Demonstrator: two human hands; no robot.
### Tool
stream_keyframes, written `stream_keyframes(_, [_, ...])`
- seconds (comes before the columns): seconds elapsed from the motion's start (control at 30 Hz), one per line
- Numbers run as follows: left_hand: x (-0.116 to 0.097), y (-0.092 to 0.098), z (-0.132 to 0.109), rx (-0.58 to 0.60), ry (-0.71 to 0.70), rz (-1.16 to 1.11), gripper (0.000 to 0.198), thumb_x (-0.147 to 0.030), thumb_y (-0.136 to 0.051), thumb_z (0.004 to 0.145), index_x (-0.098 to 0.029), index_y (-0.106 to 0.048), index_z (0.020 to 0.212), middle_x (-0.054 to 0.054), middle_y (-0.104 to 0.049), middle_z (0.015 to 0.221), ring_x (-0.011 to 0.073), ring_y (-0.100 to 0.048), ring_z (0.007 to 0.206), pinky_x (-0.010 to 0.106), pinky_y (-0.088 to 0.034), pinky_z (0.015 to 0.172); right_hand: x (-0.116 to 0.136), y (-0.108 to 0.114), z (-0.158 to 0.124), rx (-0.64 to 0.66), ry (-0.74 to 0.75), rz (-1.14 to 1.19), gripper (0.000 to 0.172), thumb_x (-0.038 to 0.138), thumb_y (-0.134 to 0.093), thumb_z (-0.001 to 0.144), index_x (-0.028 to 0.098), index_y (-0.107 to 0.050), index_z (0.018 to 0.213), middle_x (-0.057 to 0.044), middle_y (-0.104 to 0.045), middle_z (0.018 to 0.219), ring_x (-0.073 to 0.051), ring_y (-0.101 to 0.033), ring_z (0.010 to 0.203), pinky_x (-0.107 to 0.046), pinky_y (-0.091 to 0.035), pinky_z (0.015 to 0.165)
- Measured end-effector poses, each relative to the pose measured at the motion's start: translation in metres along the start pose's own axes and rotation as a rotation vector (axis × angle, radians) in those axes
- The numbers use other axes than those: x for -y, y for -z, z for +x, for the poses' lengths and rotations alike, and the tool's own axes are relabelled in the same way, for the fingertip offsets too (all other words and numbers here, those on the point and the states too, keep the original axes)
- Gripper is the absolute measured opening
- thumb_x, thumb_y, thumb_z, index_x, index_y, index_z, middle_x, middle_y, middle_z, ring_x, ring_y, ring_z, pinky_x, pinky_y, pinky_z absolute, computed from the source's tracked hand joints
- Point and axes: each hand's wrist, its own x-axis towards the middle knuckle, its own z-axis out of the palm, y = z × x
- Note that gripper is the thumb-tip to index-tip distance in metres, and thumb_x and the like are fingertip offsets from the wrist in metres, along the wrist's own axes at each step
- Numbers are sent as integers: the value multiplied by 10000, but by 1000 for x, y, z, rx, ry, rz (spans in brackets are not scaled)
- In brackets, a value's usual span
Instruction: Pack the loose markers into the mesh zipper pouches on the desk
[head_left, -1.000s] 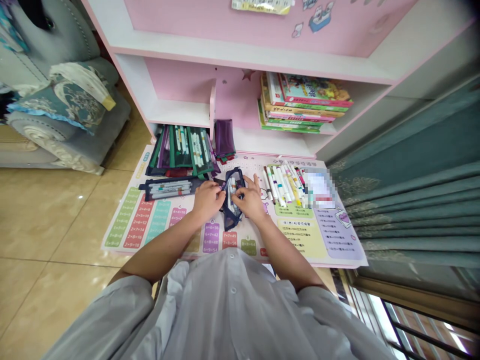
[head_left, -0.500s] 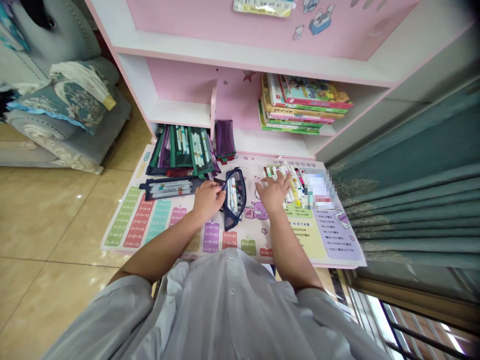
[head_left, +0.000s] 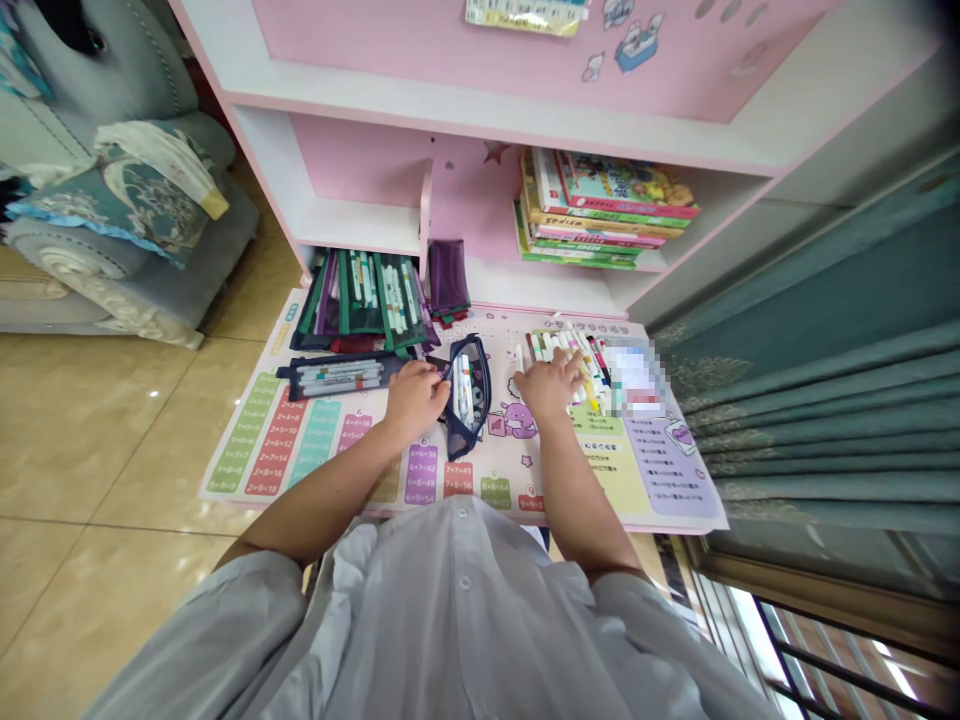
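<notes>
My right grip [head_left: 547, 388] is off the mesh pencil case [head_left: 469, 397] now. It has moved right, toward the upper right of the frame, and rests spread over the heap of markers [head_left: 564, 345], partly hiding them. With only one side held, the case lies wider open than it did, its mouth spread so that the pens inside show more fully.

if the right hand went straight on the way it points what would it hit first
The loose pile of marker pens comes first: the fingertips of the right hand sit at its near edge, perhaps touching, though depth is hard to judge here.
</notes>
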Motion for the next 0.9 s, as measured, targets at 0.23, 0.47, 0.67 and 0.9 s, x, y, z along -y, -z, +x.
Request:
stream_keyframes(0.23, [-1,2,0,3,6,-1,279,-310,-512,890,-205,-730,750,78,-699,1104,263,-585,1152,427,-467,1000,15,20,-19,-84,89,208,179,303,-613,733,159,-691,663,-136,-422,1520,-413,-134,1489,-677,-207,1125])
stream_keyframes(0.47, [0,2,0,1,13,13,278,-309,-508,889,-209,-742,777,77,-699,1115,257,-590,1134,419,-473,1002,45,14,-50,47,319,453,155,250,-655,706,187,-622,569,-110,-481,1485,-352,-173,1498,-555,-235,1168])
stream_keyframes(0.67, [-2,3,0,3,7,16,280,-303,-509,884,-207,-736,752,78,-699,1110,261,-593,1131,422,-477,1000,55,1,-54,89,289,471,154,274,-660,737,188,-650,610,-107,-485,1476,-348,-171,1496,-581,-214,1170])
stream_keyframes(0.9, [-1,3,0,13,16,23,273,-304,-512,889,-206,-738,772,79,-700,1113,258,-589,1138,413,-469,1007,43,2,-43,141,381,443,236,255,-516,838,203,-730,753,-74,-488,1471,-305,-181,1500,-580,-164,1203])
